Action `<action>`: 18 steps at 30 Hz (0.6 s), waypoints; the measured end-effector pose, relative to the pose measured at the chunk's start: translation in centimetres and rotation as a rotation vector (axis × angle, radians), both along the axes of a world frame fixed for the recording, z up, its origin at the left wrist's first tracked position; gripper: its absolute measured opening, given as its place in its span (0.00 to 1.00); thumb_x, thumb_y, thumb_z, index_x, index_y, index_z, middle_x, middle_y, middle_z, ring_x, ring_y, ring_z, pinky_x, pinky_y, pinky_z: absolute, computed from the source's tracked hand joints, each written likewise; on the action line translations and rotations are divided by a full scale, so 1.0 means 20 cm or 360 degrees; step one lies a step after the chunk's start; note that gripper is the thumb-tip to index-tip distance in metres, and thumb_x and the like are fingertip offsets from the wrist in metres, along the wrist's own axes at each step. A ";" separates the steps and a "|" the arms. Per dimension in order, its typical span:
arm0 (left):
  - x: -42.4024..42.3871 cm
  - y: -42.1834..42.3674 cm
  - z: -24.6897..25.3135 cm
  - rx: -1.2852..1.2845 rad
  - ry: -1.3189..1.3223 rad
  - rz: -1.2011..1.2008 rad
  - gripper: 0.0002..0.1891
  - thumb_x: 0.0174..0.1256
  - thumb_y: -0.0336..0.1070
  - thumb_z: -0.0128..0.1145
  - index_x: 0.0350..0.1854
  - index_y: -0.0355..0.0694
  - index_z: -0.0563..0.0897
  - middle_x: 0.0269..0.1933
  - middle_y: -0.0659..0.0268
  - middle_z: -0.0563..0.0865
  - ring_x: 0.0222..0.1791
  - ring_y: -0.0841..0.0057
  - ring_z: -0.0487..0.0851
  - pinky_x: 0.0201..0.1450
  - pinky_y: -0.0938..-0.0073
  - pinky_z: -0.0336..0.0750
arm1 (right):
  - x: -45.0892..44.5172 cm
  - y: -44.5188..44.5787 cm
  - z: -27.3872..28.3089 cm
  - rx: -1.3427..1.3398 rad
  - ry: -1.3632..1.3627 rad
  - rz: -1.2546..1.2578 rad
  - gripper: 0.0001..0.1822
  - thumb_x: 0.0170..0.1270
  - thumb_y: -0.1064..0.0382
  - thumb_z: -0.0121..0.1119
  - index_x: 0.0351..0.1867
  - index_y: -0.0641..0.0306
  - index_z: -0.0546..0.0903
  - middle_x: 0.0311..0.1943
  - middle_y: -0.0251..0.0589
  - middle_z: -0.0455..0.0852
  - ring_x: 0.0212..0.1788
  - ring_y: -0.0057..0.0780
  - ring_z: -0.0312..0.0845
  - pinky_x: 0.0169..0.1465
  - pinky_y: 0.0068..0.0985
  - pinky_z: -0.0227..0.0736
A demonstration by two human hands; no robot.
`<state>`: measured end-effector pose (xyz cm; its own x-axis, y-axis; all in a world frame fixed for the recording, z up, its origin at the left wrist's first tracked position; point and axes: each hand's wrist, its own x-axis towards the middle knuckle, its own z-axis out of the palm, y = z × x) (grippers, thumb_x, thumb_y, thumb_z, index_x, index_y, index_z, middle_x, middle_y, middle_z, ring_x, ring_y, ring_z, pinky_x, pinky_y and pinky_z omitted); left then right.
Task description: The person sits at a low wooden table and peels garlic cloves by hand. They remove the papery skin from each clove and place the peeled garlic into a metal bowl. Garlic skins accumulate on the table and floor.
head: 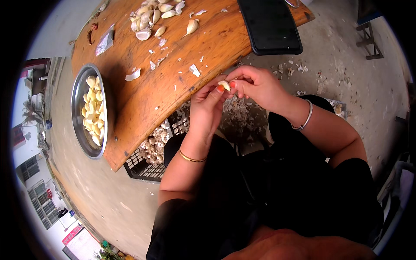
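Observation:
A pale garlic clove [224,85] is pinched between the thumb and fingers of my left hand [206,102], just off the table's near edge. My right hand [261,85] comes in from the other side, its thumb and fingertips closed at the clove's right end; whether they grip skin or the clove itself is hard to see. On the wooden table [136,100] a pile of unpeeled garlic cloves [146,16] lies at the back, with one loose clove [192,26] nearer. At the table's left edge, a steel bowl [92,152] holds many peeled cloves [93,112].
A black smartphone [271,27] overhangs the table's right edge. Skin scraps [195,70] and a small plastic packet [105,40] lie on the wood. Below stands a black plastic crate [143,175] of garlic bulbs [156,146]. Garlic skins [240,112] litter the floor between my legs. A small stool [369,40] stands far right.

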<state>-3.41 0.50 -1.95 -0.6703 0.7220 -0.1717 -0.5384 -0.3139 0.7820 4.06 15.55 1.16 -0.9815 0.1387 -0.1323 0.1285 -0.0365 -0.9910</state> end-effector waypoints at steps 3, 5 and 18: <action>0.02 0.01 0.00 -0.0033 -0.0053 0.0050 0.14 0.62 0.28 0.53 0.50 0.32 0.76 0.44 0.62 0.81 0.43 0.75 0.78 0.49 0.72 0.72 | 0.00 -0.01 -0.01 0.0035 0.0004 -0.0033 0.07 0.63 0.69 0.51 0.41 0.68 0.77 0.28 0.33 0.80 0.28 0.13 0.72 0.33 0.15 0.70; 0.04 0.02 0.02 -0.0120 0.0099 0.0111 0.15 0.62 0.27 0.53 0.51 0.31 0.76 0.44 0.62 0.80 0.43 0.76 0.77 0.48 0.73 0.72 | -0.01 0.00 -0.03 0.0165 0.0013 -0.0012 0.07 0.61 0.70 0.53 0.41 0.68 0.76 0.29 0.33 0.81 0.29 0.14 0.74 0.35 0.16 0.72; 0.03 0.01 0.03 -0.0827 0.1695 0.0124 0.27 0.55 0.18 0.57 0.59 0.32 0.67 0.38 0.65 0.78 0.38 0.79 0.77 0.43 0.80 0.74 | 0.00 -0.01 -0.05 0.0550 0.0328 -0.0109 0.07 0.56 0.65 0.57 0.34 0.66 0.77 0.26 0.45 0.83 0.28 0.36 0.81 0.31 0.26 0.74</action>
